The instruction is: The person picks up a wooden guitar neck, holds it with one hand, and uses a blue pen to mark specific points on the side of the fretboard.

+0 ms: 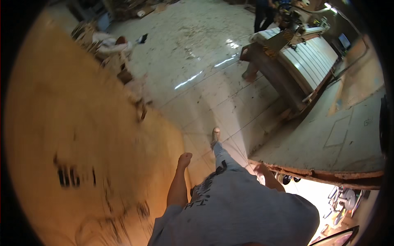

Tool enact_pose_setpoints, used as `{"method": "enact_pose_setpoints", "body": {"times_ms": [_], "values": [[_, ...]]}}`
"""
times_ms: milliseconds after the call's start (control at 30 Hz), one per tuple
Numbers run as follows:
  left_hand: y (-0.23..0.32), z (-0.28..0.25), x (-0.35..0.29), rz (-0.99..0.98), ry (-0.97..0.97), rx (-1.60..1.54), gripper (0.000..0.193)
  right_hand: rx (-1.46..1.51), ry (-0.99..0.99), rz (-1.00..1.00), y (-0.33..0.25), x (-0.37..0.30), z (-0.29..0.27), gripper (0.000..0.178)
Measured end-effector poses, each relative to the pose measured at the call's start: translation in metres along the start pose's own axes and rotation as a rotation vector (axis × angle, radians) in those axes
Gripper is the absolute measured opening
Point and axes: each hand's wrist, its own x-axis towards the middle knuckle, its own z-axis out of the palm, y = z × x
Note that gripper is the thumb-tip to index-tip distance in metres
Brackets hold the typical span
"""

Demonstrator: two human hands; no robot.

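My left hand hangs in front of my body with its fingers curled into a fist, and nothing shows in it. It is beside the edge of a large tan wooden board. My right hand is low on the other side, close to the corner of a grey-topped worktable with a rough brown edge. Blur hides how its fingers lie. One foot in a light shoe is stretched forward on the tiled floor.
A machine with a slatted light bed stands at the far right, with a person in dark trousers behind it. Scraps and rags lie along the board's far edge. Tools and a round grey part sit below the worktable.
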Motion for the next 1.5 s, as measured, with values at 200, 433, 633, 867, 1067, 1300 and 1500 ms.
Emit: {"method": "enact_pose_setpoints", "body": {"times_ms": [200, 433, 633, 867, 1067, 1300, 1500], "values": [[0.115, -0.059, 0.111, 0.19, 0.034, -0.132, 0.043, -0.034, -0.067, 0.141, -0.065, 0.064, -0.026, 0.013], [0.123, -0.109, 0.187, -0.143, -0.045, -0.012, 0.03, 0.099, 0.284, -0.066, -0.292, 0.195, -0.207, 0.039], [0.105, -0.156, 0.293, -0.408, -0.231, -0.463, 0.025, 0.232, 0.437, -0.227, -0.45, 0.265, -0.298, 0.033], [0.214, -0.261, 0.424, -0.373, -0.233, -0.259, 0.035, -0.269, 0.091, 0.069, -0.412, 0.362, -0.233, 0.036], [0.265, -0.379, 0.559, -0.328, -0.129, -0.189, 0.024, -0.027, 0.088, 0.091, -0.47, 0.344, -0.211, 0.038], [0.451, -0.419, 0.668, -0.007, -0.072, 0.019, 0.033, 0.176, 0.282, 0.189, -0.563, 0.384, -0.228, 0.036], [0.547, -0.403, 0.748, -0.023, -0.244, 0.167, 0.038, 0.289, 0.302, 0.198, -0.612, 0.477, -0.288, 0.034]]}}
